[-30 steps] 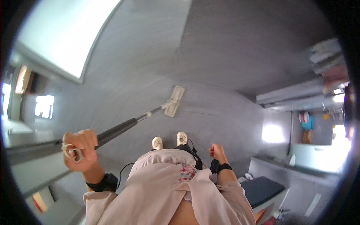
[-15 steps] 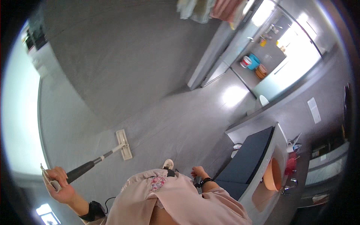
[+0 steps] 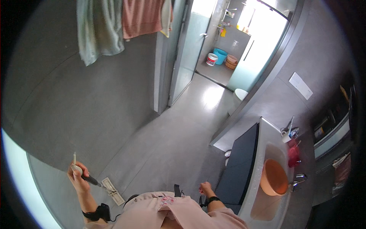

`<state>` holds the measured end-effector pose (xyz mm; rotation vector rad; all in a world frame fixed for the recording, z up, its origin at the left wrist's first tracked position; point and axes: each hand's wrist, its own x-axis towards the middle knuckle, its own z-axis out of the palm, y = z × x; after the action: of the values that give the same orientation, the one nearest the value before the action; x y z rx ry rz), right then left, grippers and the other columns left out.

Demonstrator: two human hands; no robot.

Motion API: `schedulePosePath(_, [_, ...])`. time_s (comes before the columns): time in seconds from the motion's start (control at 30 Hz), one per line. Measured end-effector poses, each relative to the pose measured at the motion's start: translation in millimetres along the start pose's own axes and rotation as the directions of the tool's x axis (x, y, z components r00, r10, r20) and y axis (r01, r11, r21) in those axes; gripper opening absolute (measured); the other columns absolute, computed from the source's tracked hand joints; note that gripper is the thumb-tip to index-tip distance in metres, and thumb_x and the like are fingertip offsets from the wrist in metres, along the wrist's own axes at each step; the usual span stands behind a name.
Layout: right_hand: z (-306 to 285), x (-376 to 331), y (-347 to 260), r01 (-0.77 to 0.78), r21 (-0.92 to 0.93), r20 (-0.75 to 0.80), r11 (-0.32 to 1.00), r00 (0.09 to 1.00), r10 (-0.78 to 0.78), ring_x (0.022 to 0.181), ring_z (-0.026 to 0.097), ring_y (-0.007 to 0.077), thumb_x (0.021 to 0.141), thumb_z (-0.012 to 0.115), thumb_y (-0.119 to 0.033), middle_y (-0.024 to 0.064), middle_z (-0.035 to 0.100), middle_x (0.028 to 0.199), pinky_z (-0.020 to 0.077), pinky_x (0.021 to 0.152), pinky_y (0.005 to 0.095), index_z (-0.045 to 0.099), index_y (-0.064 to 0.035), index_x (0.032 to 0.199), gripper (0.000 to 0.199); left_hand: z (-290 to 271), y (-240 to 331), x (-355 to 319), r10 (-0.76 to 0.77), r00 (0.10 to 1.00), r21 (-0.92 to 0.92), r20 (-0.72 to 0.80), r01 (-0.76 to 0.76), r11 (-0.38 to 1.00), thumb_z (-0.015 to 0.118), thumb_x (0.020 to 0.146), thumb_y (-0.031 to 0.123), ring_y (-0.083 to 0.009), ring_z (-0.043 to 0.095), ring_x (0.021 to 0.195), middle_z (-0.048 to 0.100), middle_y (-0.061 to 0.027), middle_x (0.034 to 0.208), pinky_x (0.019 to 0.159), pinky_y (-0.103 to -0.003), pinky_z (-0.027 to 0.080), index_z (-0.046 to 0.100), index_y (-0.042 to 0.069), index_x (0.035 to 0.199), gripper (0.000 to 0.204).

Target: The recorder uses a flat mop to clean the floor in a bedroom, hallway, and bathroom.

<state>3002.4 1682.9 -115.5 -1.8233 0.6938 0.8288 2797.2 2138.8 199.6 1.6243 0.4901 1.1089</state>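
Gripping one mop handle [image 3: 90,179] whose single flat head [image 3: 113,191] lay on the floor just right of it, the left hand [image 3: 77,178] was closed, while the right hand [image 3: 206,188], loosely curled and empty, hung beside one dark cabinet [image 3: 240,168], one orange basin [image 3: 273,178] beyond.

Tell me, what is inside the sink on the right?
An orange basin sits in the sink beside the tap, filling its far half. The basin looks empty. The sink bottom beneath it is covered; the near half appears bare.
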Motion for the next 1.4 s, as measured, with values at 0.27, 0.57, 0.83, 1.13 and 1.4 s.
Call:
schedulePosePath(0.27, [-7.7, 43.7, 21.3, -0.275, -0.001, 0.083, 0.961, 0.958, 0.274, 0.05, 0.051, 0.0238, 0.076, 0.048, -0.019, 0.013, 0.052, 0.064, 0.0416, 0.044, 0.0373, 0.045, -0.0031, 0.077, 0.016, 94.8, 40.5, 124.6, 0.165, 0.933, -0.17, 0.319, -0.115, 0.979, 0.045, 0.073, 0.058, -0.0037, 0.034, 0.034, 0.037, 0.0041, 0.044, 0.034, -0.016, 0.031, 0.041, 0.011, 0.065, 0.048])
schedulePosePath(0.57, [-6.4, 86.6, -122.9, -0.239, 0.043, -0.051, 0.97, 0.969, 0.241, 0.04, 0.047, 0.0208, 0.073, 0.046, -0.01, 0.0117, 0.048, 0.053, 0.037, 0.032, 0.0336, 0.041, -0.0038, 0.073, 0.008, 245.0, -12.7, 276.1, 0.478, 0.603, -0.706, 0.638, 0.21, 0.677, 0.063, 0.071, 0.036, -0.0082, 0.048, 0.037, 0.046, 0.0007, 0.043, 0.04, -0.019, 0.042, 0.042, 0.008, 0.067, 0.035])
schedulePosePath(0.83, [-18.0, 123.3, -194.5, -0.201, 0.18, -0.167, 0.963, 0.959, 0.231, 0.041, 0.05, 0.0223, 0.074, 0.045, -0.013, 0.013, 0.051, 0.056, 0.0414, 0.036, 0.0349, 0.047, -0.0023, 0.074, 0.011, 425.9, -62.3, 364.0, 0.667, 0.408, -0.777, 0.623, 0.228, 0.587, 0.065, 0.067, 0.041, -0.0095, 0.051, 0.041, 0.051, -0.0004, 0.048, 0.042, -0.02, 0.045, 0.05, 0.008, 0.064, 0.036])
schedulePosePath(1.13, [-70.3, 248.4, -163.3, -0.222, -0.513, -0.095, 0.829, 0.975, 0.202, 0.074, 0.06, 0.0253, 0.065, 0.054, -0.017, 0.0174, 0.06, 0.077, 0.0462, 0.065, 0.0367, 0.064, -0.006, 0.073, 0.017, 657.3, -85.8, 418.0, 0.661, 0.523, -0.811, 0.538, 0.108, 0.575, 0.058, 0.074, 0.041, -0.0078, 0.045, 0.038, 0.046, 0.0025, 0.046, 0.04, -0.018, 0.04, 0.044, 0.008, 0.07, 0.036])
schedulePosePath(1.4, [-192.0, 405.5, -439.1, -0.094, -0.076, -0.266, 0.993, 0.961, 0.07, 0.038, 0.048, 0.0191, 0.07, 0.043, -0.011, 0.0113, 0.05, 0.049, 0.0367, 0.033, 0.0306, 0.047, 0.0002, 0.069, 0.012, 816.8, -82.9, 449.2, 0.671, 0.536, -0.822, 0.513, 0.081, 0.564, 0.056, 0.075, 0.039, -0.0061, 0.044, 0.036, 0.045, 0.0037, 0.045, 0.039, -0.018, 0.039, 0.043, 0.008, 0.069, 0.034])
